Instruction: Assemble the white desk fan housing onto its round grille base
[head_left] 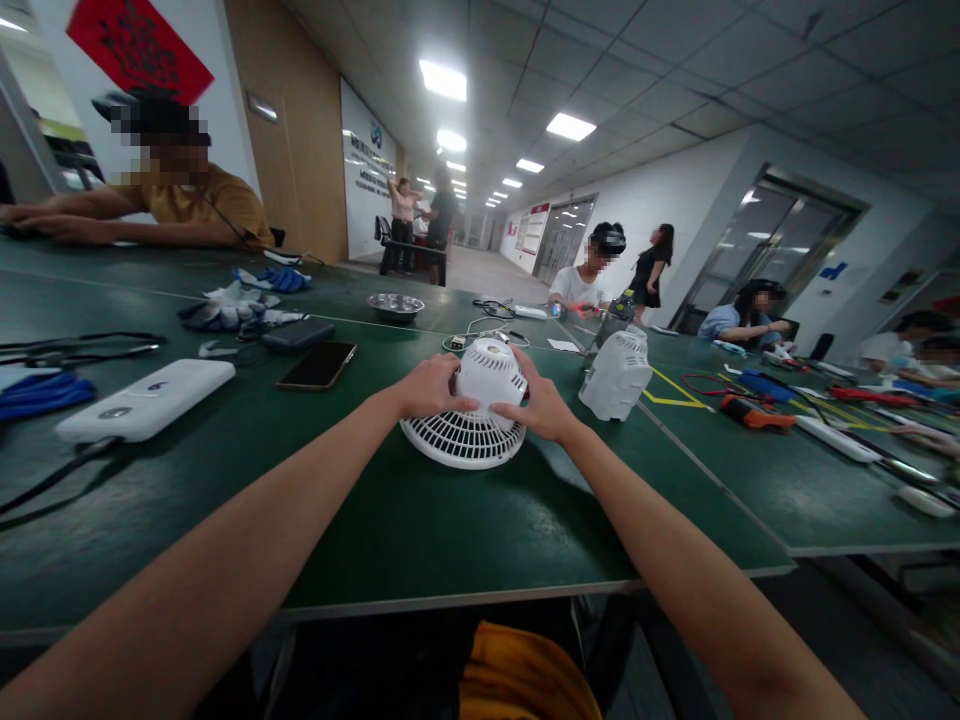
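A white fan head (491, 372) lies grille down on the green table, its rounded motor housing facing up. From the left, my left hand (435, 387) is closed around the housing, thumb across its front. My right hand (538, 402) grips the opposite side, its thumb pointing inward. Below the hands the slotted round grille (465, 440) rests on the tabletop. To the right of my right hand stands a white vented plastic piece (616, 375), apart from the fan. Some of my fingers are hidden behind the housing.
A phone (317, 366), a white power bank (146, 400) and gloves (240, 305) lie to the left. Behind the fan are a metal bowl (395, 306) and a white cable (480, 330). An orange-and-black tool (756, 412) lies right. Other people sit around the tables.
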